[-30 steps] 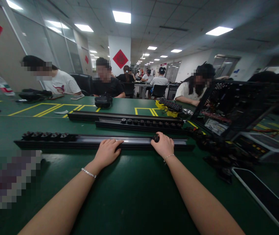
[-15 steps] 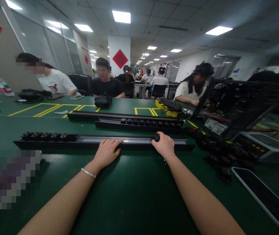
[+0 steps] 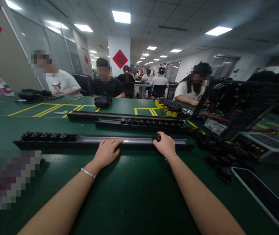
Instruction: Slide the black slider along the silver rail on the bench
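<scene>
A long black rail [image 3: 139, 140] with a shiny channel lies across the green table in front of me. My left hand [image 3: 107, 151] grips its near edge around the middle, fingers over the top and thumb on the front side. Toward the rail's right end, my right hand [image 3: 166, 144] is closed on a small black round part [image 3: 157, 137], held at the channel; the fingers hide some of it. Several dark parts [image 3: 45, 136] sit in a row at the rail's left end.
Behind lie a second black rail [image 3: 110, 124] with several round parts and another rail [image 3: 80, 116]. To the right are a pile of black parts [image 3: 225, 153], a phone [image 3: 262, 199] and an open computer case [image 3: 227, 107]. People sit across the table.
My right hand has shifted slightly to the right with the black part. The left hand stays put. Across the table, the person at the left has moved rightward.
</scene>
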{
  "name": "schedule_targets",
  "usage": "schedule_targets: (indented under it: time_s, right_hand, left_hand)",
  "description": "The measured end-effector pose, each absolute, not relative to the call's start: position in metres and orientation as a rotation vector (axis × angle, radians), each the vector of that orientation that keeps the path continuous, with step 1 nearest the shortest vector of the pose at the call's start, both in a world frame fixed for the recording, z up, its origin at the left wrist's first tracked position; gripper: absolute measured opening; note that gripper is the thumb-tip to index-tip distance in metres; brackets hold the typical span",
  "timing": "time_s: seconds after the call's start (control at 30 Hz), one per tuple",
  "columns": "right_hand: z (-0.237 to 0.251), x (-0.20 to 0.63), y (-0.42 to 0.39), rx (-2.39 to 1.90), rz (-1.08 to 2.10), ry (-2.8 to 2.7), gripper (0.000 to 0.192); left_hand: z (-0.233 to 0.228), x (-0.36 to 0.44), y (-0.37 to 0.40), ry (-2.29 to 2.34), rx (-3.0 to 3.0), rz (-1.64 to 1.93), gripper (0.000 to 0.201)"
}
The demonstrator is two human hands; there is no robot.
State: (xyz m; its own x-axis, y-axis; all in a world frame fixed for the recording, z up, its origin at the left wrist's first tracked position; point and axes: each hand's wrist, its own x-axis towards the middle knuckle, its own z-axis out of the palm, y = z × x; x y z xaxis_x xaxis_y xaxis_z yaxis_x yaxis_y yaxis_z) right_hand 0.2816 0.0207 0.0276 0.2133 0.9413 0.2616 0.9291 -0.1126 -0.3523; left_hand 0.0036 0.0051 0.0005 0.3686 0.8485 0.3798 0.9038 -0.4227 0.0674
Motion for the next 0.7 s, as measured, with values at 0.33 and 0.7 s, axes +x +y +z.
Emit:
schedule_targets:
  time_s: [0.33,0.7]
  right_hand:
    - [0.0298,0.2822,0.0205,-2.062,0.046,-1.73,0.041]
    - [0.0259,0.2893,0.0206,-2.083,-0.019,-1.696,0.043]
  left_hand:
    - [0.0018,0.0038,0.0042,-1.596,-2.469,-0.535,0.039]
    - [0.0024,0.0041,0.0045,-1.615,-2.484,-0.536,0.039]
